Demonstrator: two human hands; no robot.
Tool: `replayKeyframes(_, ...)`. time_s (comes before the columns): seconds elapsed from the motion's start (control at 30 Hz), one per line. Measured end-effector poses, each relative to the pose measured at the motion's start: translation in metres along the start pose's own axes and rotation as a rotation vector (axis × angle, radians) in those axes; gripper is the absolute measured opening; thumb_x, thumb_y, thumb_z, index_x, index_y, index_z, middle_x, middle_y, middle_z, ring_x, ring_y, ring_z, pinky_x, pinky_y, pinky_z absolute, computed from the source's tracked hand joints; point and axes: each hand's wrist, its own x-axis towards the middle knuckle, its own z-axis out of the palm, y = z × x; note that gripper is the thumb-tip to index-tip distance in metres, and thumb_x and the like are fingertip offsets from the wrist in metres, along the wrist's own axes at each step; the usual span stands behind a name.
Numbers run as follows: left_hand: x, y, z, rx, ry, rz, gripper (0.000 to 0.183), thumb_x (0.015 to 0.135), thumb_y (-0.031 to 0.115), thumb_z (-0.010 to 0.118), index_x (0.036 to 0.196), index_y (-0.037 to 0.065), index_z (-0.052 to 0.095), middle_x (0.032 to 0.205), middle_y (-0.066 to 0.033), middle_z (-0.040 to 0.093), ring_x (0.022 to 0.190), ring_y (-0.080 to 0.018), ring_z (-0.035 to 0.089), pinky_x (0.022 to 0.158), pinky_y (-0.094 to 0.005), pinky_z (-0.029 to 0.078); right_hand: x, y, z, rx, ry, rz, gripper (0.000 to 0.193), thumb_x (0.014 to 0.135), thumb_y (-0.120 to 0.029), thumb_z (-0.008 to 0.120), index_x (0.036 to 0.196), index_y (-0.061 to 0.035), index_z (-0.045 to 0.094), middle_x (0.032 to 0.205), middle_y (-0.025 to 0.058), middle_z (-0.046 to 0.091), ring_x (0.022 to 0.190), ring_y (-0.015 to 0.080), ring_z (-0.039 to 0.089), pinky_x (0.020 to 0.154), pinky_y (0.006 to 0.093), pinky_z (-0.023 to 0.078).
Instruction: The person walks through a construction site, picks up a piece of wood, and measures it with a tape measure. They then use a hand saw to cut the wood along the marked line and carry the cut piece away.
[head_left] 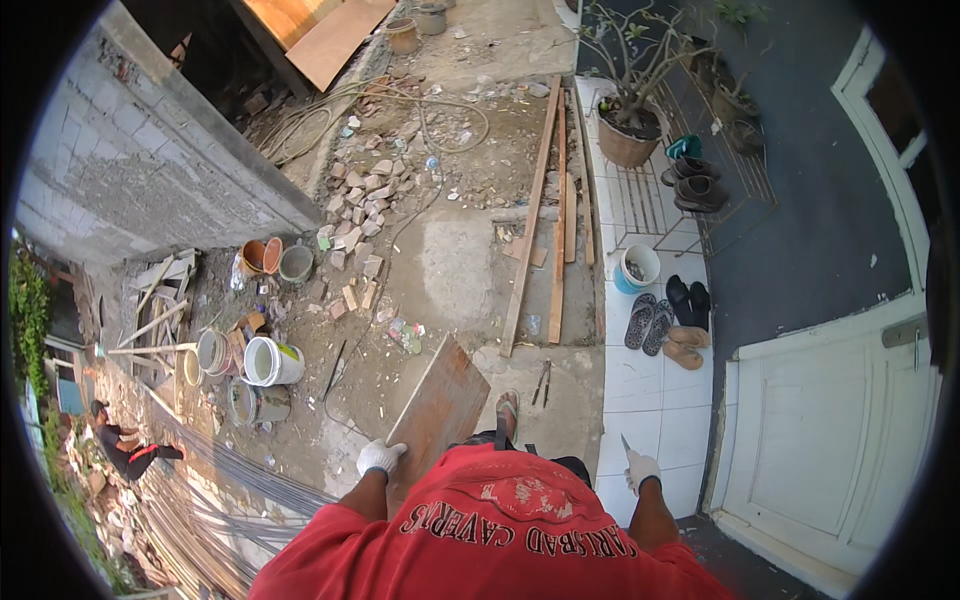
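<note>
My left hand (381,457), in a white work glove, grips the edge of a brown wooden board (442,402), which tilts up in front of my left side. Out to the right, over the white tiles, my right hand (643,468) wears a matching glove. Its fingers are closed round a small tool with a pointed metal blade (626,442); the handle is hidden in the glove, so its exact kind is unclear. On the concrete ahead of my sandalled foot (508,408) lies a dark long-handled tool, like pincers (541,383).
Long timber planks (540,200) lie along the tiled step (645,385). Slippers (650,325) and a small bucket (637,268) stand there. Several buckets (272,361), broken stones (365,200), a hose (330,110) and rebar (245,475) occupy the left; a person (130,442) sits beyond.
</note>
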Motion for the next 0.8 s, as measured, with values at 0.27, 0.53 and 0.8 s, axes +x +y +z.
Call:
replayKeyframes(0.27, 0.021, -0.027, -0.014, -0.302, -0.011, -0.123, 0.063, 0.090, 0.063, 0.074, 0.124, 0.011, 0.081, 0.128, -0.0210, 0.078, 0.122, -0.0370, 0.074, 0.104, -0.0489, 0.057, -0.020, -0.201, 0.079, -0.193, -0.232, -0.361, 0.043, 0.102, -0.047, 0.066, 0.103, -0.0035, 0.064, 0.067, 0.0042, 0.060, 0.051, 0.0176, 0.056, 0.047, 0.0375, 0.043)
replayKeyframes(0.53, 0.021, -0.022, 0.035, -0.515, -0.052, -0.170, 0.052, 0.087, 0.044, 0.084, 0.125, 0.010, 0.081, 0.129, -0.0188, 0.078, 0.121, -0.0379, 0.075, 0.103, -0.0498, 0.059, -0.045, -0.330, 0.112, -0.542, -0.360, -0.552, 0.035, 0.103, -0.044, 0.068, 0.100, -0.0092, 0.060, 0.065, 0.0034, 0.059, 0.049, 0.0166, 0.055, 0.044, 0.0358, 0.043)
replayKeyframes(0.8, 0.001, -0.032, 0.124, -0.599, -0.085, -0.297, 0.040, 0.088, 0.029, 0.077, 0.124, 0.013, 0.083, 0.130, -0.0177, 0.078, 0.122, -0.0375, 0.075, 0.104, -0.0504, 0.060, -0.075, -0.371, 0.149, -0.883, -0.287, -0.640, 0.043, 0.103, -0.044, 0.070, 0.114, -0.0033, 0.066, 0.073, 0.0076, 0.065, 0.052, 0.0216, 0.058, 0.046, 0.0421, 0.043)
